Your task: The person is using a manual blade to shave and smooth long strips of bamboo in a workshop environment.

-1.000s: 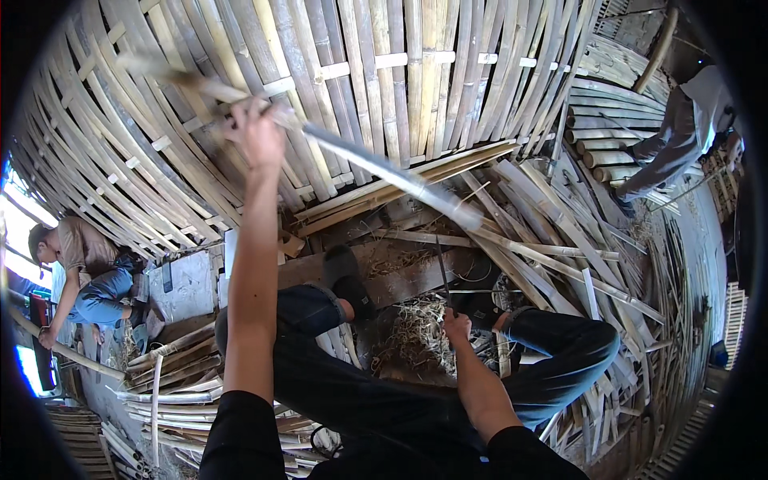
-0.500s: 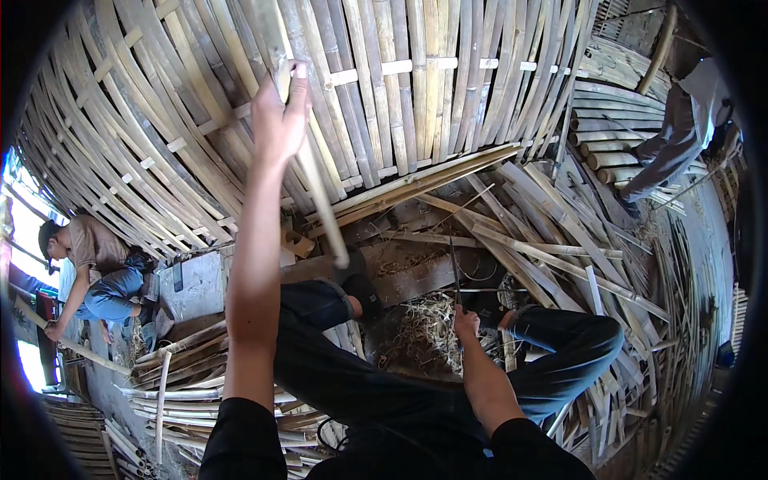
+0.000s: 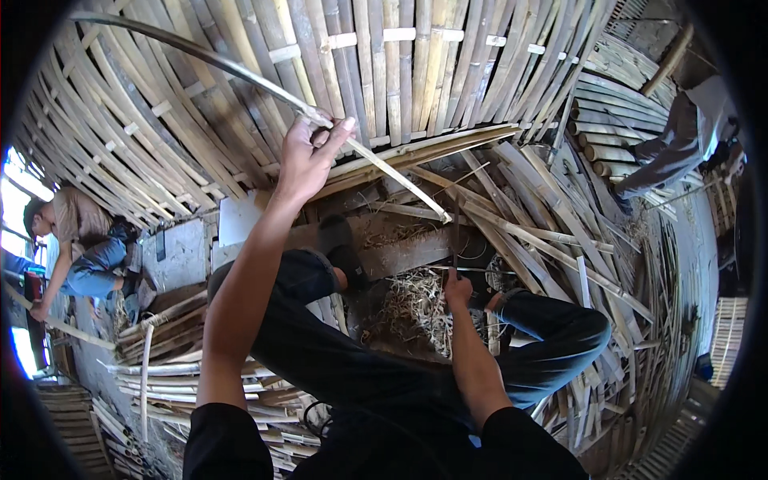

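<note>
My left hand [image 3: 302,166] is raised in front of me, thumb and fingers closed around a long, thin bamboo strip [image 3: 394,176]. The strip slants from the far upper left down to the right. Its near end lies close to the blade of a knife [image 3: 456,238]; whether they touch I cannot tell. My right hand [image 3: 458,291] grips that knife by its handle, low between my legs, with the dark blade pointing up and away from me. Under it, a heap of pale shavings [image 3: 420,308] lies on the ground between my feet.
A woven bamboo panel [image 3: 384,72] spans the far side. Split bamboo lengths [image 3: 552,232] pile up on the right, with more strips [image 3: 184,384] at the left. One person [image 3: 88,240] crouches at left holding a pole; another person [image 3: 680,136] is at far right.
My left hand has moved right and a little nearer. The bamboo strip has swung from steep to a flatter slant, its near end shifting right toward the knife. The right hand stays low with the knife.
</note>
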The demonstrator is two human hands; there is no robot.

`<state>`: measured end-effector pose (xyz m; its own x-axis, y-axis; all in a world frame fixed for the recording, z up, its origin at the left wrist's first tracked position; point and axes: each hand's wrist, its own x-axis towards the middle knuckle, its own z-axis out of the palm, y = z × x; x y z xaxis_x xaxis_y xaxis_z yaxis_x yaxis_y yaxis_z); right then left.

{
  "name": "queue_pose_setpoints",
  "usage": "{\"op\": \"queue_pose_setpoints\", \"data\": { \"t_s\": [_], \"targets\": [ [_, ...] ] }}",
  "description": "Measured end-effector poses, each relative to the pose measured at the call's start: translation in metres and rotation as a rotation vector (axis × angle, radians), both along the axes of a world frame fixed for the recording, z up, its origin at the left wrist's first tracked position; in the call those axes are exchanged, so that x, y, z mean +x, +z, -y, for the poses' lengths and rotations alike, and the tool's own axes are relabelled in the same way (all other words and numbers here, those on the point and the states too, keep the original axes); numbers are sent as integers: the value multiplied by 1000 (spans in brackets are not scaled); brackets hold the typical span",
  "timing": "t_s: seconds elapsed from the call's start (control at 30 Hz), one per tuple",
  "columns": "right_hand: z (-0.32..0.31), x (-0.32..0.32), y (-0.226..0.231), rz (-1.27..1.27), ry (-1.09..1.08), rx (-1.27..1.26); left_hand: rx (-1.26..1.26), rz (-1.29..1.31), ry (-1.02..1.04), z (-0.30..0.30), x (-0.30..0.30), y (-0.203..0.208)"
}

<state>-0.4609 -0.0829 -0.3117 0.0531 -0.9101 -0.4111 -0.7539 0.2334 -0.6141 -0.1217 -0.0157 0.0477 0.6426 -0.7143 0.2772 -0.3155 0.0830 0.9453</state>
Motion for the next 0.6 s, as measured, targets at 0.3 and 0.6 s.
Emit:
{"op": "queue_pose_setpoints", "data": {
  "t_s": [0.3, 0.6],
  "targets": [
    [30, 41, 117, 666, -143, -75, -75, 86, 14, -14, -5, -19],
    [27, 64, 193, 794, 34, -87, -362, -271, -180, -7, -13, -20]
  ]
}}
